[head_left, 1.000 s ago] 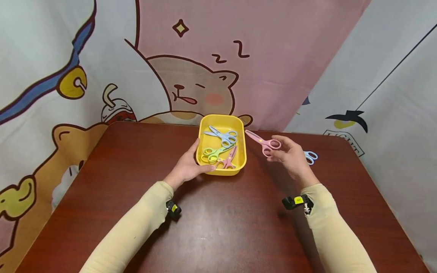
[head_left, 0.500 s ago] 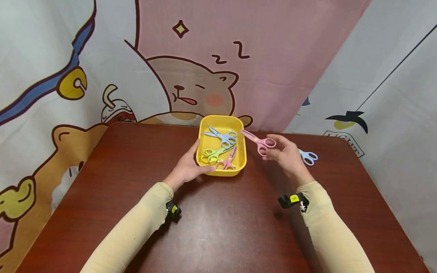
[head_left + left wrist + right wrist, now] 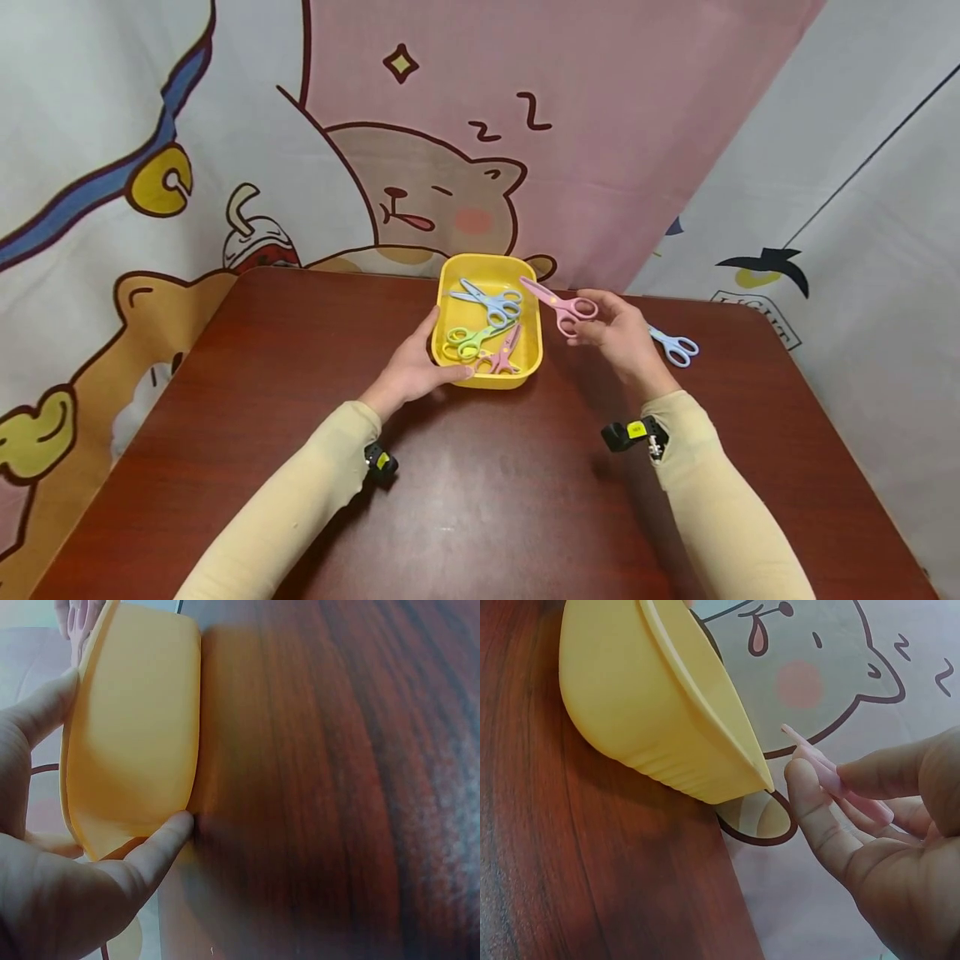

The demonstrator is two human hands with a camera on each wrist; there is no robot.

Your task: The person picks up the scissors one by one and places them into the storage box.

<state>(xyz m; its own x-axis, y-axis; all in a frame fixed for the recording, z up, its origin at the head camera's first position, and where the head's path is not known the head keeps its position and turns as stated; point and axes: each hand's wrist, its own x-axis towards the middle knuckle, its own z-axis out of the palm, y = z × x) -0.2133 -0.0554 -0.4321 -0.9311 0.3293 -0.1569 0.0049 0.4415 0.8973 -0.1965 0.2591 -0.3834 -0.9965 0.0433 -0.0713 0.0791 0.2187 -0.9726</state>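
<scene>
My left hand (image 3: 408, 367) grips the near left corner of a yellow plastic basket (image 3: 498, 382), thumb over the near rim and fingers along the left side. Pink scissors (image 3: 553, 302) are pinched at the handle loops by my right hand (image 3: 621, 340). Their blades point left and overlap the basket's right rim in the head view. In the right wrist view, the pink scissors (image 3: 832, 778) appear edge-on between thumb and fingers. Inside the basket lie blue scissors (image 3: 486, 297), green scissors (image 3: 474, 343) and another pink pair (image 3: 504, 350).
Another pair of blue scissors (image 3: 666, 337) lies on the brown table (image 3: 465, 500) right of my right hand, its blades partly hidden by that hand. A cartoon-printed cloth (image 3: 600, 150) hangs behind the table's back edge, close to the basket.
My right hand has moved left with the pink scissors, bringing the blades over the basket's right rim. More of the blue scissors on the table shows. My left hand stays on the basket.
</scene>
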